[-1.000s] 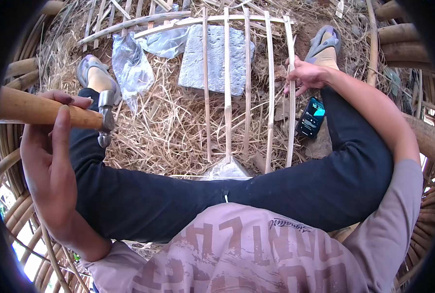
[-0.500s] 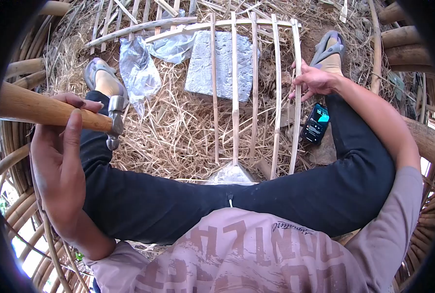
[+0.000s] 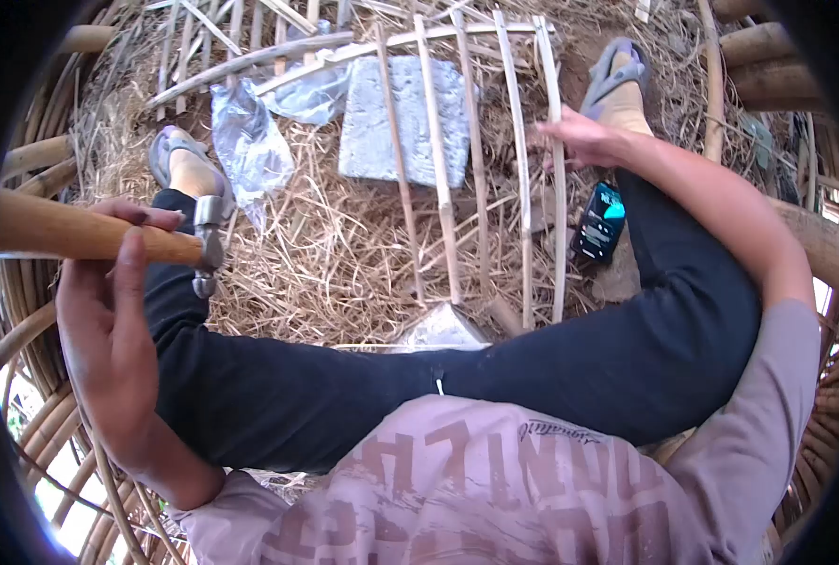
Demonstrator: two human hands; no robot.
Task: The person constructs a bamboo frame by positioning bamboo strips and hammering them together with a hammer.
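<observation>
A hammer (image 3: pixel 109 233) with a wooden handle and metal head is gripped near its head by my left hand (image 3: pixel 113 292), raised at the left. My right hand (image 3: pixel 580 139) is at the outermost strip (image 3: pixel 559 217) of a bamboo frame, fingers around it; their exact contact is blurred. The frame has several long thin strips (image 3: pixel 440 179) joined at the far end to a curved crosspiece (image 3: pixel 448 34). Part of it lies over a pale stone block (image 3: pixel 363 122). The strips' near ends reach toward my lap.
A phone (image 3: pixel 600 223) with a lit screen lies beside my right leg. Clear plastic bags (image 3: pixel 248 141) lie on straw (image 3: pixel 297 254) at the left. More bamboo strips (image 3: pixel 250 56) are at the far left. Sandalled feet (image 3: pixel 617 89) flank the block. Curved bamboo poles (image 3: pixel 777 80) surround me.
The frame's strips have tilted, their far ends shifting left relative to the block. My right hand has shifted with them and its fingers have moved. My left hand still holds the hammer.
</observation>
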